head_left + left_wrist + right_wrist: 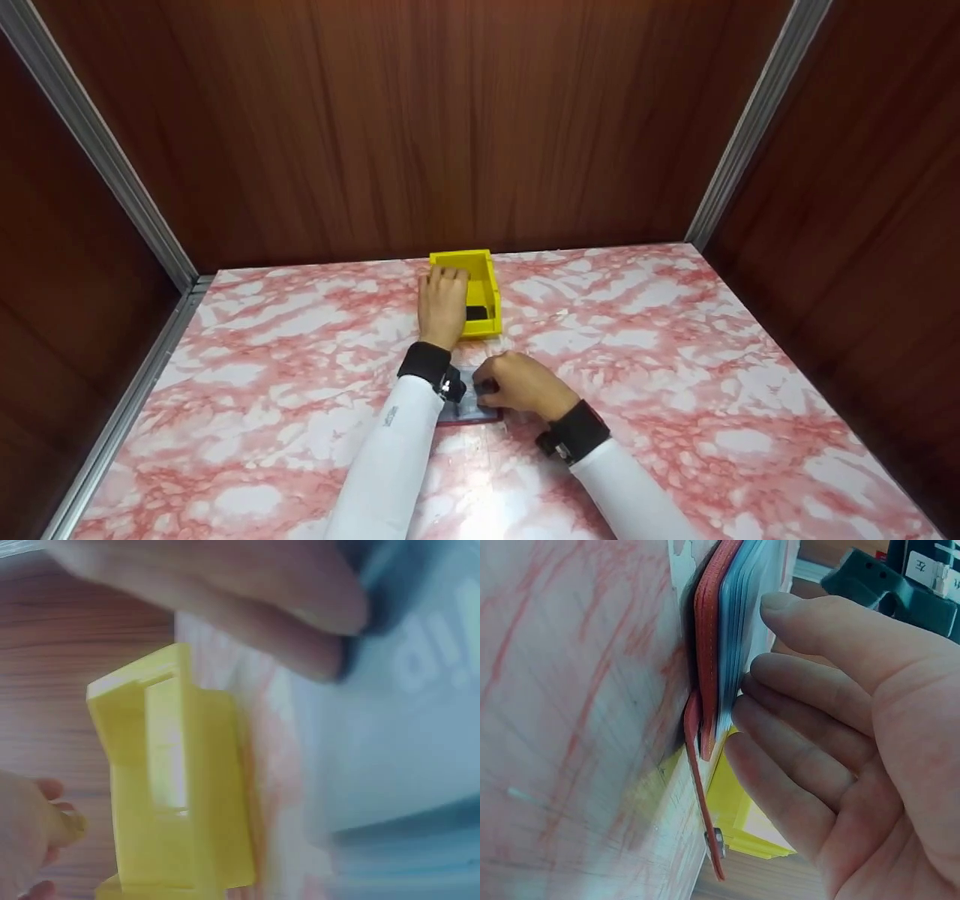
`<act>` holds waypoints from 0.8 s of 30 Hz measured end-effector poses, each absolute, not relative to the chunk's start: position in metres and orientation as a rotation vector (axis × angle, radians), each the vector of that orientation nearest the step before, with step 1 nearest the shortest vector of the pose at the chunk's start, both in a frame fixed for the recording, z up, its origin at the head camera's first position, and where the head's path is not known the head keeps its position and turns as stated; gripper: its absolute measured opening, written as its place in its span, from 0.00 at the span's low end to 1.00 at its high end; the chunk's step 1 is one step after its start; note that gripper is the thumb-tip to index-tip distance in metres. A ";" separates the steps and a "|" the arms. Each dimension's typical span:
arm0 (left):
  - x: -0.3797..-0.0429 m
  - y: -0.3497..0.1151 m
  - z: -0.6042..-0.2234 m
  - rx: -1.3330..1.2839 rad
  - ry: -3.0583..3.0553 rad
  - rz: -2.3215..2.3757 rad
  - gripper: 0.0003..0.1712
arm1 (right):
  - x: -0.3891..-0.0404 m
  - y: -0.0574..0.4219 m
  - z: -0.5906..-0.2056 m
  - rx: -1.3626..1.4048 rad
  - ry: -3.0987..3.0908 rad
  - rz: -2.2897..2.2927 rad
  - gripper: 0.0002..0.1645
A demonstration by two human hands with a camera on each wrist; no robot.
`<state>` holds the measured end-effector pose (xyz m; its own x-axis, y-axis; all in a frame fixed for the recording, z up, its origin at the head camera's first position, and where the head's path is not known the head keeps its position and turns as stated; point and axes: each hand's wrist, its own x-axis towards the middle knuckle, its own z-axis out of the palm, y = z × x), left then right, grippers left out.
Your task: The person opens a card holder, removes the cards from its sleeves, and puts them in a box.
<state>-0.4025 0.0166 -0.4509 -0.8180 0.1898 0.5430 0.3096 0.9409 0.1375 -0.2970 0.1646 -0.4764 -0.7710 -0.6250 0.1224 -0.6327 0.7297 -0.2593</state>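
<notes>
My left hand [442, 304] is over the left side of a yellow bin [485, 328], knuckles up. Its fingers point down in the left wrist view, with nothing visible between them. A flat black thing [476, 313] lies inside the bin near its front. Just in front of the bin, a card holder [707, 652] with a red cover and clear plastic pages [739, 622] lies on the table. My right hand [525, 382] is over its right side, fingers loosely bent and fingertips right at the pages. Pale lettering shows through a page in the left wrist view.
The table [660, 337] has a red and white marbled top. Brown wood panels [480, 127] with metal corner posts [757, 127] stand behind and at both sides. A red strap with a metal snap [715, 842] sticks out from the card holder.
</notes>
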 end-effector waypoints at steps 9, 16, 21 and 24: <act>-0.369 -0.017 -0.423 -0.265 -2.409 -0.716 0.05 | -0.297 0.161 -0.474 0.988 -2.962 0.476 0.13; -0.334 -0.041 -0.417 -0.216 -2.482 -0.921 0.05 | -0.299 0.160 -0.474 0.959 -2.984 0.466 0.14; -0.317 -0.058 -0.430 -0.203 -2.568 -0.958 0.03 | -0.298 0.162 -0.475 0.973 -2.990 0.449 0.17; -0.312 -0.066 -0.437 -0.196 -2.650 -0.974 0.03 | -0.297 0.164 -0.475 0.972 -2.998 0.447 0.18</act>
<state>-0.3120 -0.0663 -0.4368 -0.9426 0.0215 0.3331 0.2322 0.7593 0.6080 -0.2969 0.1640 -0.4747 -0.8128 -0.5807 0.0470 -0.5691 0.7742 -0.2771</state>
